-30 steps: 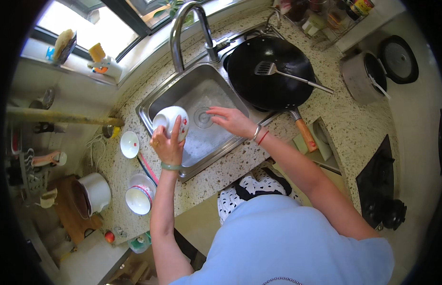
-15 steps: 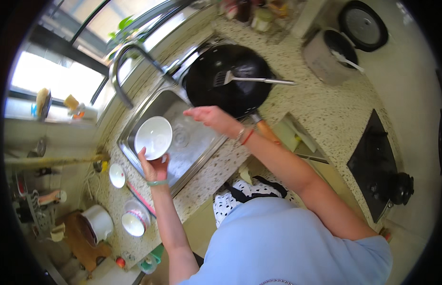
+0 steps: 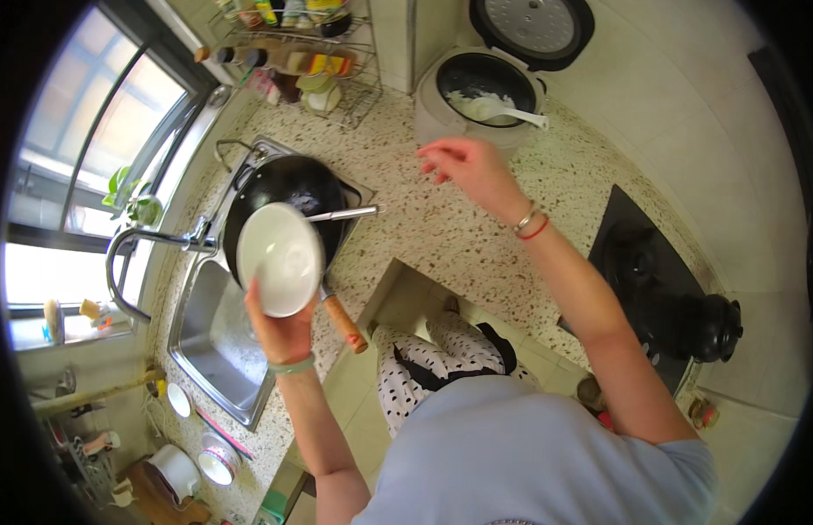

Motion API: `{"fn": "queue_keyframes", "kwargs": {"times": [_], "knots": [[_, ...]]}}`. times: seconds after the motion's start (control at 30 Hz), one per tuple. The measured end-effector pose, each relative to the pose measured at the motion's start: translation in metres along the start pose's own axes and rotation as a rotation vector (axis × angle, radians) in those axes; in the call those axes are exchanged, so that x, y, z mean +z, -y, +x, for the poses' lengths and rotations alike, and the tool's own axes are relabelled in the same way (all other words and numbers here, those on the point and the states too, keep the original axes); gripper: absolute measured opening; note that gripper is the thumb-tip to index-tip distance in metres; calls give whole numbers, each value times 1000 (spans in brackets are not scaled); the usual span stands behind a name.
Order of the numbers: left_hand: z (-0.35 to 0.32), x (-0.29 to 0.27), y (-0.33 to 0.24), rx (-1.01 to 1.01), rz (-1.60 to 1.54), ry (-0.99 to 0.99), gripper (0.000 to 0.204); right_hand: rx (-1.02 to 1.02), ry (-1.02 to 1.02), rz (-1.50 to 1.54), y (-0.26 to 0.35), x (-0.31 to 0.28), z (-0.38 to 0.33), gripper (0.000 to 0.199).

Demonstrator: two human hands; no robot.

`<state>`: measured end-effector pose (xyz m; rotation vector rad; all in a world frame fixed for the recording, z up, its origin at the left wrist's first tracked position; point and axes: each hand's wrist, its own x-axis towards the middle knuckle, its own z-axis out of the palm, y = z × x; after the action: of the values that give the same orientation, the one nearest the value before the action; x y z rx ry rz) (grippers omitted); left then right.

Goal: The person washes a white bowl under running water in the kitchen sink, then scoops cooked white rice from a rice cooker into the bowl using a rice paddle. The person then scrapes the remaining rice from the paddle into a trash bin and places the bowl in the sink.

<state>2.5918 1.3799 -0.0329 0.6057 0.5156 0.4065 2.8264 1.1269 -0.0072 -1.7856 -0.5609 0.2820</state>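
My left hand [image 3: 286, 335] grips a white bowl [image 3: 279, 258] near its lower rim. The bowl is tilted so that its inside shows, with nothing visible in it. Behind it lies a black wok [image 3: 284, 182] with a wooden handle, partly covered by the bowl. My right hand [image 3: 478, 178] is stretched out over the counter, just short of the rice cooker [image 3: 430, 121], its fingers loosely bent and holding nothing. The cooker's lid [image 3: 533, 26] is raised. White rice [image 3: 463, 103] and a white rice paddle [image 3: 511, 113] lie in its dark pot.
A metal spatula handle [image 3: 347, 213] juts from the wok. The steel sink [image 3: 192, 328] and curved faucet [image 3: 118, 271] are at left. Several bowls [image 3: 218, 464] stand lower left. A spice rack [image 3: 362, 66] is at the back, and a black stove [image 3: 629, 254] at right.
My view has turned right toward the rice cooker. The bowl has left the space above the sink and is now in front of the wok. My right hand has moved away toward the cooker.
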Motion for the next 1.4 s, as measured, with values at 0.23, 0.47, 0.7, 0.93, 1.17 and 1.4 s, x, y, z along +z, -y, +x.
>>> {"fn": "queue_keyframes", "kwargs": {"times": [0.23,0.47,0.7,0.93,1.17,1.4], "knots": [[48,121,94,-370,272,242,51,-218,-291,-992,-71,-123,48,15],[113,163,131,-452,692,523,66,27,36,-1388,-95,-136,91,20],[161,176,140,-588,765,502,85,25,152,-1491,-102,-140,114,8],[190,174,135,-534,719,427,90,27,338,-1619,-38,-141,152,9],[199,174,137,-564,795,533,85,386,855,-1923,-26,-100,199,27],[202,166,138,-542,792,562,92,172,600,-1712,-69,-128,176,13]]}}
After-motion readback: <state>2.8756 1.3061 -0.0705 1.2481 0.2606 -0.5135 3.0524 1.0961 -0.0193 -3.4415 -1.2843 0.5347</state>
